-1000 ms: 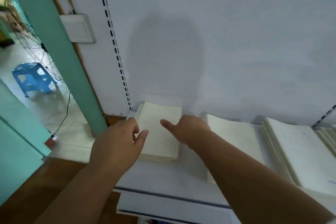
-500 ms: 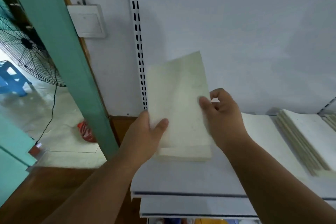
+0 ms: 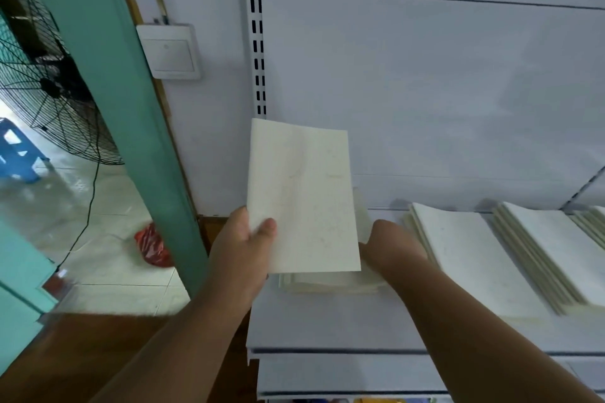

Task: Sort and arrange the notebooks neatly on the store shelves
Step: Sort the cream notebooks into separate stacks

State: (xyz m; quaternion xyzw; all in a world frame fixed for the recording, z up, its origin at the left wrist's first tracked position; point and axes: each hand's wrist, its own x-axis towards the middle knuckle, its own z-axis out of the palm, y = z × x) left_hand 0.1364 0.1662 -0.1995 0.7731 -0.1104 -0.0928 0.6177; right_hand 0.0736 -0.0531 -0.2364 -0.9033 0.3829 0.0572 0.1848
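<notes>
left hand (image 3: 244,247): pinches lifted notebook (image 3: 302,196) above stack (image 3: 330,283) | right hand (image 3: 391,245): beside stack, fingers hidden, grip unclear | stack: flat on shelf (image 3: 343,324)

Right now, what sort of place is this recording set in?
Most likely a small shop, perhaps a stationery store. A white metal display shelf with a slotted upright carries several stacks of identical cream notebooks, laid out like stock. A doorway on the left opens onto a tiled floor with a standing fan.
</notes>
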